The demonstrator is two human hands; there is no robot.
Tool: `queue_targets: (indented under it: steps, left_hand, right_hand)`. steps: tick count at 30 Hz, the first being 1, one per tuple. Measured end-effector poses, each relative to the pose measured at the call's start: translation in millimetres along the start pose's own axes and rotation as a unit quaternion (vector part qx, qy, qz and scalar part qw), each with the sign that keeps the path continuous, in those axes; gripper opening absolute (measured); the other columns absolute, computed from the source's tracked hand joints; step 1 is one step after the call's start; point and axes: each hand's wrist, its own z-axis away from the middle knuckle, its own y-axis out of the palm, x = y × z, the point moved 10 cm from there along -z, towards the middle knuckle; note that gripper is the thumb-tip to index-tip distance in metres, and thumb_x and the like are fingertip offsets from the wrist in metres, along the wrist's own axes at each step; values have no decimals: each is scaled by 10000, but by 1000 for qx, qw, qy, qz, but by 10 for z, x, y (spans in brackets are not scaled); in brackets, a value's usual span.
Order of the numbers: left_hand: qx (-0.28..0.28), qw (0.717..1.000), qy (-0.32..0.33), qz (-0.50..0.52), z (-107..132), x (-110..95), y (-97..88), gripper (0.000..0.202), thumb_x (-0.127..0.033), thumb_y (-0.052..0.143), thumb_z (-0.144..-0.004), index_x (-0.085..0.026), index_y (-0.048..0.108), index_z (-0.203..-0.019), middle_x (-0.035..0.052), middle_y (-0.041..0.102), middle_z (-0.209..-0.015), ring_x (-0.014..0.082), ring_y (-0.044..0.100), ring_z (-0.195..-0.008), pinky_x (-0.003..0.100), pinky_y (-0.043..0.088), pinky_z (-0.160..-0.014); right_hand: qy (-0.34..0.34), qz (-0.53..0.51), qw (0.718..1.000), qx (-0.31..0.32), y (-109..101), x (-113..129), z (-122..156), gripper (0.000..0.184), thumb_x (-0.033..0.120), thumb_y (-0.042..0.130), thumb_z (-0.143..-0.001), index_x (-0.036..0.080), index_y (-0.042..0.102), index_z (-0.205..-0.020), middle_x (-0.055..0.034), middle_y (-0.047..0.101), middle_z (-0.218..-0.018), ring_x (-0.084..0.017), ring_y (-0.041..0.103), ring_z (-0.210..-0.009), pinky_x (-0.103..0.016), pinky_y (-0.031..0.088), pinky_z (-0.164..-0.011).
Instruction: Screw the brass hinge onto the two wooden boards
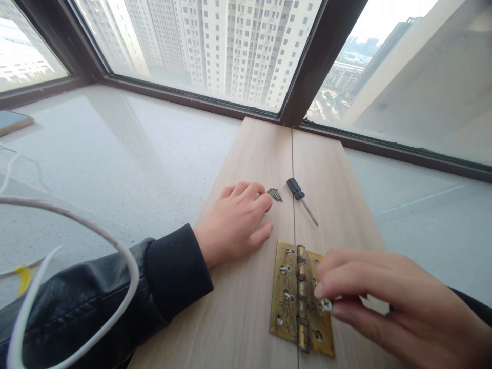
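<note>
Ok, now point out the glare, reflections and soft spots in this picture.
Head view: the sky at upper right is washed out to near white; head view: the pale sill carries a dim band that looks like a reflection of the window frame; head view: fine marks on the brass hinge are too soft to make out.

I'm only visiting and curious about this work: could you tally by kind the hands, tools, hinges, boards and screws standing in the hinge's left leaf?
Hands, left and right: 2
Screwdriver: 1
Brass-coloured hinge: 1
Wooden boards: 2
Standing screws: 3
Total: 9
The loose screws overlap too much to count.
</note>
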Motion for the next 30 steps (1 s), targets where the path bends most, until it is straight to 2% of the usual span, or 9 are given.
queue_targets:
  steps: [3,8,11,15,22,27,30]
  left_hand:
    - [-2,1000,0,0,0,-4,-6,204,-363,450,-889,-181,528,-940,85,521,-1157,257,468,-1080,459,390,-940]
    - [-1,1000,0,-2,-3,-5,-9,198,-357,451,-887,-179,523,-937,85,522,-1152,254,471,-1065,454,395,-929]
    - [0,1000,1,-2,-4,-3,-5,200,-359,451,-887,-179,521,-937,82,521,-1147,253,471,-1062,453,396,-931]
    - [0,1000,0,-5,-8,1,-3,201,-361,451,-887,-180,521,-938,84,520,-1154,254,471,-1064,454,396,-930]
    - [-1,1000,1,-6,-7,4,-4,210,-365,451,-886,-179,522,-955,90,511,-1181,258,466,-1077,451,396,-935]
    - [-1,1000,0,-8,-10,4,-5,214,-369,450,-886,-182,524,-960,86,512,-1190,258,463,-1085,453,393,-943]
    - [-2,1000,0,-8,-13,4,-3,211,-366,450,-885,-183,522,-961,84,514,-1187,257,464,-1081,451,395,-942]
  right_hand:
    - [-30,-40,998,24,187,163,-17,252,114,445,-972,258,551,-1150,-7,589,-912,-108,601,-747,-190,499,-644]
    - [-62,-57,996,-3,257,201,-30,147,115,492,-956,209,604,-979,-22,623,-842,-122,614,-717,-212,501,-642]
    - [-78,-45,996,17,345,196,-39,147,103,486,-943,195,599,-922,-16,614,-815,-114,592,-684,-209,480,-613]
    - [-103,0,995,11,382,206,-41,217,73,401,-953,176,590,-978,-23,625,-833,-115,603,-708,-222,470,-620]
    - [-95,95,991,30,452,204,23,390,258,249,-1058,208,629,-986,-21,634,-806,-141,588,-666,-301,415,-565]
    - [-102,155,982,18,465,230,21,410,261,228,-1068,206,619,-957,-16,643,-815,-154,585,-696,-313,390,-596]
    - [-129,211,969,-16,431,314,11,415,221,227,-1067,201,614,-919,-6,644,-780,-153,572,-654,-319,367,-573]
